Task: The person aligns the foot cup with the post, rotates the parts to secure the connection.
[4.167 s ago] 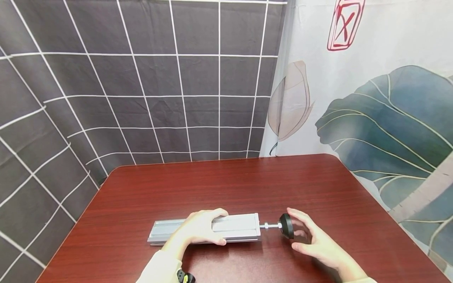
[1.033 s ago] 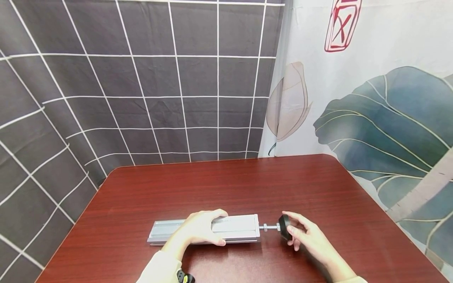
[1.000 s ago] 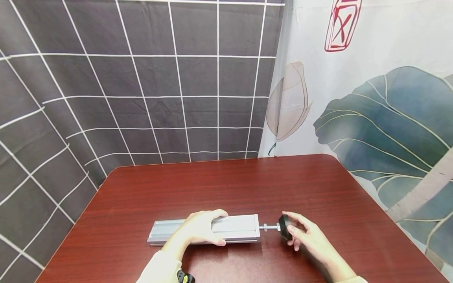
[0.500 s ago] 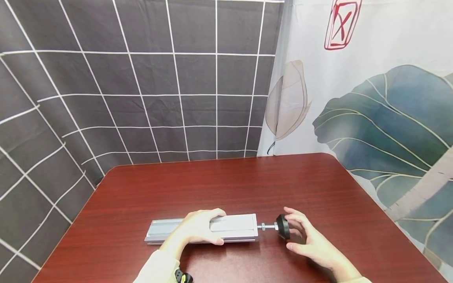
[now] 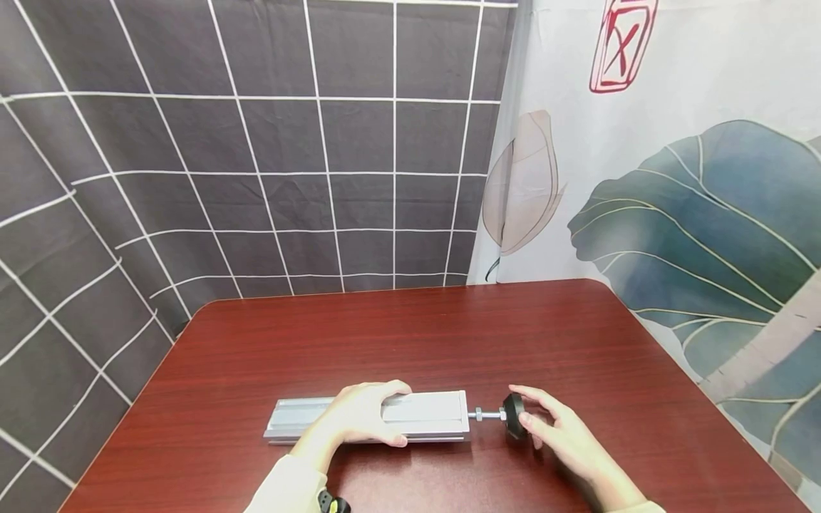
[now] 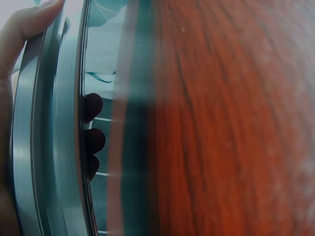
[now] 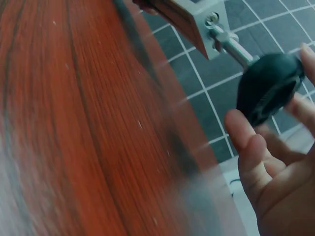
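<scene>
My left hand (image 5: 362, 413) grips a silver aluminium profile (image 5: 426, 405) across its top. The left wrist view shows its fingertips (image 6: 94, 141) curled round the far side of the profile (image 6: 69, 123). From the right end plate (image 7: 212, 27) a threaded rod (image 5: 490, 415) with nuts sticks out, carrying a round black levelling foot (image 5: 514, 416). My right hand (image 5: 564, 431) pinches this foot by its rim, thumb on the near side and fingers on the far side. In the right wrist view, the foot (image 7: 268, 88) sits between thumb and fingers.
Beneath the work is a reddish-brown wooden table (image 5: 385, 335) with rounded far corners. A dark grey curtain (image 5: 359, 199) with white grid lines hangs behind it, and a white leaf-print curtain (image 5: 577, 142) on the right. A black wrist strap (image 5: 332, 503) is at the left sleeve.
Half a second ago my right fingers were spread round the foot; now they pinch it, as they did one second ago. The left hand keeps its hold, and the profile stays in place.
</scene>
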A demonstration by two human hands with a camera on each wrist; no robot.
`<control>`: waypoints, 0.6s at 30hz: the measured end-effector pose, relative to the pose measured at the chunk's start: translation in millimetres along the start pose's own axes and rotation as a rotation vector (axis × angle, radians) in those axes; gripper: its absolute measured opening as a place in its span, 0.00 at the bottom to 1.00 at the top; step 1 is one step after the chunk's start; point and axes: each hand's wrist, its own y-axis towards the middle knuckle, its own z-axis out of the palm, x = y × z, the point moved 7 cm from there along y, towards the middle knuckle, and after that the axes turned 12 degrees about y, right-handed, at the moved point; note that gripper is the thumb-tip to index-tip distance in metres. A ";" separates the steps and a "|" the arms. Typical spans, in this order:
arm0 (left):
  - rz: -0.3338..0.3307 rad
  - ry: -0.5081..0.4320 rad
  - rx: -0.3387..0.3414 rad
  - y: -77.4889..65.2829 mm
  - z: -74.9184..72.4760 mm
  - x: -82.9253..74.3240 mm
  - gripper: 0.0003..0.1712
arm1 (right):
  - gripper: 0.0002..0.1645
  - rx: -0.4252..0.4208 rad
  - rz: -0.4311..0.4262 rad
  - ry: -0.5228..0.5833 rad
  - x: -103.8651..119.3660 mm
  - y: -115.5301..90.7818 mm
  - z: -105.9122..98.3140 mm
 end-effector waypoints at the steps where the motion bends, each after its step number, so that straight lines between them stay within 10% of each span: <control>1: 0.002 0.000 -0.001 0.1 -0.3 -0.3 0.40 | 0.23 -0.007 0.008 -0.001 0.0 0.7 0.2; 12: 0.001 0.006 0.001 -0.4 -0.8 -2.3 0.39 | 0.32 0.032 0.086 0.074 -2.4 -3.4 -0.6; 18: 0.005 0.008 -0.012 0.0 -1.2 -2.0 0.39 | 0.45 0.173 -0.041 0.136 -0.6 -10.5 5.0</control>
